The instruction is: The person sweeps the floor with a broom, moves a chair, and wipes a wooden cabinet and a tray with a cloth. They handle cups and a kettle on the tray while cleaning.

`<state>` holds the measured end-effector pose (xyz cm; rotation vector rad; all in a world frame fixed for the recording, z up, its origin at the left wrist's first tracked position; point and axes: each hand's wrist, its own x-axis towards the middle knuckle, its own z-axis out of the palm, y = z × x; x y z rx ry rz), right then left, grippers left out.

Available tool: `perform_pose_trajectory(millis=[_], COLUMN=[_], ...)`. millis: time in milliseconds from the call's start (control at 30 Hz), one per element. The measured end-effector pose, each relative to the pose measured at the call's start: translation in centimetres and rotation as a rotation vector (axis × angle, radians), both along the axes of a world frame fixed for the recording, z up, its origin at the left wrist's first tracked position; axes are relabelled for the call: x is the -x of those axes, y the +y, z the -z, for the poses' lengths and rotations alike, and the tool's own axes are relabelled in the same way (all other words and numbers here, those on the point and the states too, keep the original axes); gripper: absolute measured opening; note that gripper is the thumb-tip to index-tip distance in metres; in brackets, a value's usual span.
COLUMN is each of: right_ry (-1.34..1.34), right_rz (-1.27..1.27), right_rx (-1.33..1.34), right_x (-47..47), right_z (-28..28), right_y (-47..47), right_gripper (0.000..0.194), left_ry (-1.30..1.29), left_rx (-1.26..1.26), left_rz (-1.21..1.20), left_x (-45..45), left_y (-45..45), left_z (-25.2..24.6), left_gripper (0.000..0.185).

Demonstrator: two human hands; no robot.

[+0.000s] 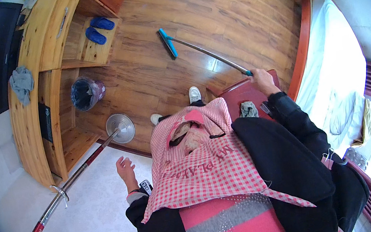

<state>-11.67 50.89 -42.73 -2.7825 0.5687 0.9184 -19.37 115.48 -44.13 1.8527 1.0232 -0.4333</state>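
Note:
My right hand (263,81) grips the end of a long metal handle. This handle belongs to a push broom (210,54) with a narrow teal head (168,43), which rests on the wood-plank floor (198,3) ahead of me. Part of the grip is hidden inside my fist. Lower on the other side, my left hand (126,170) hangs with nothing in it, its fingers loosely curled and apart. The nearest thing to it is a metal coat stand (82,168) with a round, ridged base (126,127).
A wooden cabinet (45,39) lines the left side, with blue slippers (96,35) on its low shelf. Beside it stands a lined waste bin (87,93). Right of my feet is a dark red stool (239,93) bearing a grey cloth (249,109). A wood-framed bed (332,56) borders the right.

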Motion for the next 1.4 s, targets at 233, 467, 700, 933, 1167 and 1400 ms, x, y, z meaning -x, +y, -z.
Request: perform_pose_trajectory(millis=[233, 467, 700, 933, 1167, 1400], right_ry=[-0.100, -0.284, -0.353, -0.082, -0.061, 0.113], right_rz=[0.084, 0.097, -0.009, 0.316, 0.960, 1.307], right_rx=[-0.116, -0.239, -0.182, -0.419, -1.061, -1.485], right_x=[-0.6, 0.5, 0.0, -0.6, 0.0, -0.1], right_z=[-2.6, -12.3, -20.8, -19.5, -21.5, -22.9], right_y=[0.6, 4.6, 13.6, 17.8, 19.7, 20.3], right_gripper=[0.026, 0.026, 0.034, 0.032, 0.021, 0.027], left_ry=[-0.102, -0.041, 0.138, 0.075, 0.176, 0.287], left_rx=[0.180, 0.656, 1.162, 1.398, 1.800, 2.028], left_rz=[0.264, 0.323, -0.068, -0.229, -0.095, -0.109], left_x=[-7.2, -20.8, -30.3, -32.1, -32.6, -32.8], left_y=[-3.9, -18.6, -35.7, -38.2, -38.3, -37.8], left_z=[-0.9, 1.7, -1.2, -3.5, -5.9, -6.3], left_gripper=[0.021, 0.044, 0.049, 0.043, 0.044, 0.046])
